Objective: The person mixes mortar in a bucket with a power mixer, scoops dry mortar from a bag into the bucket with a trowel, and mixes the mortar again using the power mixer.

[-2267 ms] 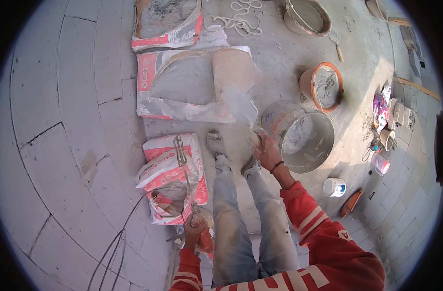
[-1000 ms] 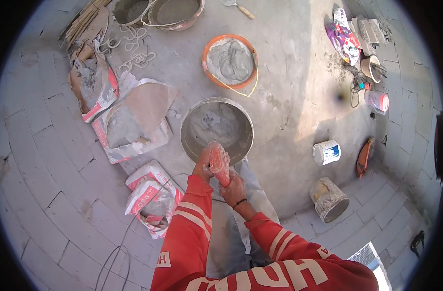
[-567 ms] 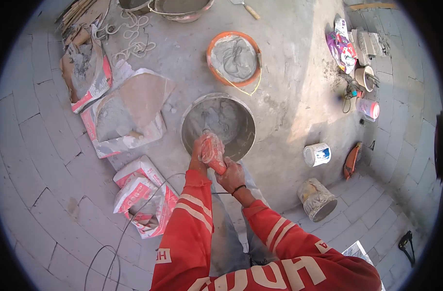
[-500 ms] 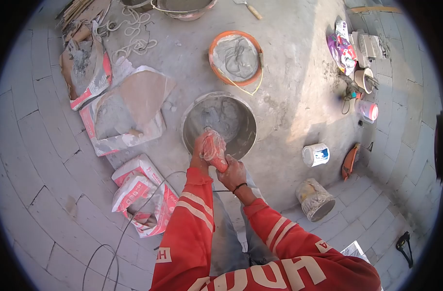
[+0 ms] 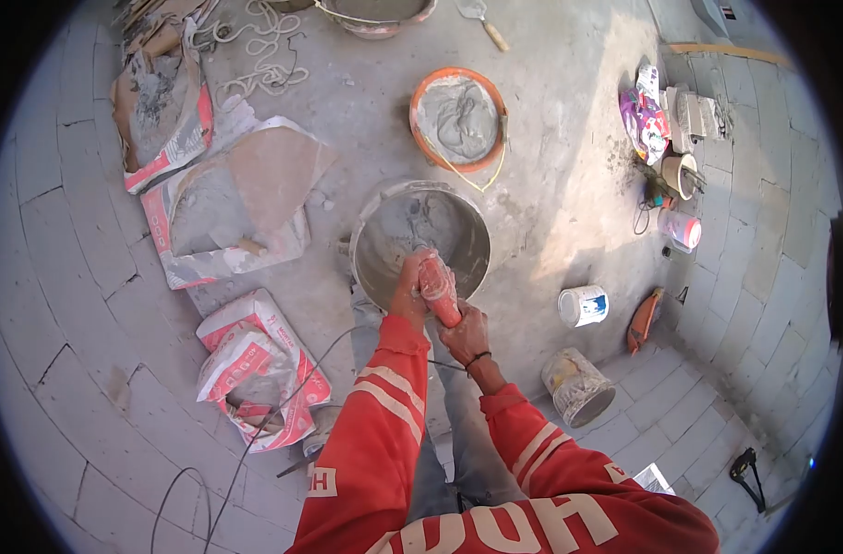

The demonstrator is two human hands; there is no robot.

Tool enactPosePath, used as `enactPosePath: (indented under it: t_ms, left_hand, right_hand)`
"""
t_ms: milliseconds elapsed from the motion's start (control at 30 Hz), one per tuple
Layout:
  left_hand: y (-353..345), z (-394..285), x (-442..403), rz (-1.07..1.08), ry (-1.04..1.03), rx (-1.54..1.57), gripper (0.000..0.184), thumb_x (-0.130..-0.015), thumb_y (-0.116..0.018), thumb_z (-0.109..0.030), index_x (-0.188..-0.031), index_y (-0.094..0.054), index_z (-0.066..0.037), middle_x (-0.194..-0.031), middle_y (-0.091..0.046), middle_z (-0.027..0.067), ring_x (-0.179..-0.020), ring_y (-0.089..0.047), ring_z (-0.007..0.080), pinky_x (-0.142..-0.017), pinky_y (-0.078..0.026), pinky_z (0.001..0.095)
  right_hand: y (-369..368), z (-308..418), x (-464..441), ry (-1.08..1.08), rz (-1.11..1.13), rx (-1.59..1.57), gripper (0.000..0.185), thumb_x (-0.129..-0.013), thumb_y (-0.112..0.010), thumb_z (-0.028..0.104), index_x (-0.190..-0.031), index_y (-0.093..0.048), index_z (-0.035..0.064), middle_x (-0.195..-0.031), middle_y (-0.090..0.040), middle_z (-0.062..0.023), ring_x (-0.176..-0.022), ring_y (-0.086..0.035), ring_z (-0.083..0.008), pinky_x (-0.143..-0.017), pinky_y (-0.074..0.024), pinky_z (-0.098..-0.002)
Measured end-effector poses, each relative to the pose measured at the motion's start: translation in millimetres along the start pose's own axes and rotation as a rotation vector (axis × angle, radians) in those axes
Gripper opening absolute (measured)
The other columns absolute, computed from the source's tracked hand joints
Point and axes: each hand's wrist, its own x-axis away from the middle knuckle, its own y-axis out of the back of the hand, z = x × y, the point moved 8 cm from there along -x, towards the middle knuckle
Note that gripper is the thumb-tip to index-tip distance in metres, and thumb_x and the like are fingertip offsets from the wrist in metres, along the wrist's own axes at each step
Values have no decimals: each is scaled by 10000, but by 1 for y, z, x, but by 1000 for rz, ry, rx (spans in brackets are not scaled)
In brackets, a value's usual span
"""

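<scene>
A red, dust-coated electric drill [image 5: 438, 286] points down into a large grey mixing bucket [image 5: 370, 268]. Its front end reaches toward wet grey mortar [image 5: 419, 214] in the bucket; whatever sits in the mortar is buried or blurred. My left hand [image 5: 408, 291] is wrapped around the drill's front left side. Behind it, my right hand [image 5: 466, 334], with a dark band at the wrist, grips the rear handle. Just beyond the mixing bucket stands an orange bucket [image 5: 414, 129] filled with smooth grey mortar, its wire handle hanging toward me.
Torn cement bags [image 5: 287, 249] lie to the left, with another opened bag [image 5: 273, 360] nearer me. A black cable [image 5: 227, 480] runs along the left floor. White pails [image 5: 583, 306] and a dirty bucket [image 5: 576, 388] are at right. A trowel [image 5: 484, 23] lies at the back.
The drill and both my hands sit slightly farther right in the view, and the whole scene has shifted a little with the camera. Both hands keep their grip.
</scene>
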Motion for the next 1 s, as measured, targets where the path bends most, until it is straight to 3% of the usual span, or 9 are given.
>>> enactPosePath:
  t_ms: [100, 300, 567, 767, 1000]
  left_hand:
    - [5, 10, -8, -9, 90, 58, 372, -844, -750, -358, -1056, -612, -85, -925, -647, 93, -830, -674, 263, -751, -586, 398]
    - [-1, 14, 6, 71, 47, 125, 374, -846, -760, -359, -1052, -609, -85, -943, -646, 95, -852, -673, 266, -777, -596, 413]
    - [3, 23, 4, -55, 99, 75, 411, -853, -778, -393, -1072, -614, -85, -953, -646, 89, -856, -672, 278, -797, -599, 427]
    - [48, 49, -34, 24, 261, 125, 370, -875, -749, -398, -1035, -627, -87, -900, -658, 96, -821, -674, 288, -770, -599, 433]
    - [62, 40, -40, 9, 230, 42, 363, -883, -736, -406, -1025, -629, -89, -888, -661, 94, -812, -675, 287, -759, -596, 430]
  right_hand:
    - [1, -6, 5, 18, 0, 26, 269, -768, -729, 189, -982, -688, 31, -868, -718, -243, -856, -695, -453, -779, -554, -493]
    - [-7, -24, 4, 48, -14, -56, 266, -764, -742, 204, -954, -688, 25, -845, -709, -248, -834, -690, -455, -760, -554, -501]
    - [-1, -24, 7, 53, 9, -31, 276, -792, -739, 226, -950, -713, 2, -839, -708, -244, -822, -698, -438, -735, -544, -459]
    - [-2, -16, 12, 53, 75, -41, 274, -788, -735, 236, -925, -692, 2, -840, -710, -240, -819, -689, -445, -748, -549, -479]
    - [-9, -22, 2, 83, 55, -39, 261, -784, -726, 238, -893, -677, 7, -841, -706, -248, -828, -683, -456, -758, -551, -499]
